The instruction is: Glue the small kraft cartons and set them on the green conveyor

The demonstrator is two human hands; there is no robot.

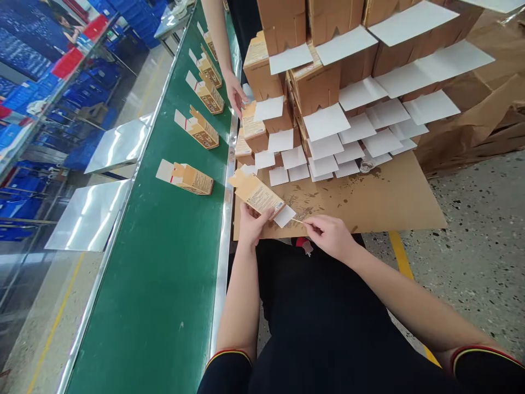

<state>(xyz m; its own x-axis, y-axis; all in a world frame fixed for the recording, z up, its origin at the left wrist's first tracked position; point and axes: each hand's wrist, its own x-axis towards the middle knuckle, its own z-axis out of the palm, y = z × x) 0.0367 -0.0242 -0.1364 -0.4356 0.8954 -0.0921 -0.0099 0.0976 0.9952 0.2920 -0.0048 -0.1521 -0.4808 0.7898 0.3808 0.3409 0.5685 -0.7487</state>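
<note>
My left hand (pixel 253 223) grips a yellow-brown printed carton (pixel 257 192), tilted above the cardboard sheet. The carton's white end flap (pixel 285 216) sticks out toward my right hand (pixel 330 235). Pinched in my right fingers is a thin pale stick (pixel 298 221), like a cotton swab, whose far end meets the flap's edge; its tip is too small to make out. Just beyond my left hand rise stacked cartons (pixel 318 85) with many white flaps (pixel 327 121) pointing my way. A small clear round dish (pixel 366 165) sits by the lowest flaps.
On my left runs a green conveyor belt (pixel 164 284) with a metal edge, carrying a row of cartons (pixel 192 179) with raised flaps. Another person's hand (pixel 237 94) touches a carton at the stack. Brown cardboard (pixel 394 202) lies under the stack; metal plates (pixel 88 213) jut out beyond the belt.
</note>
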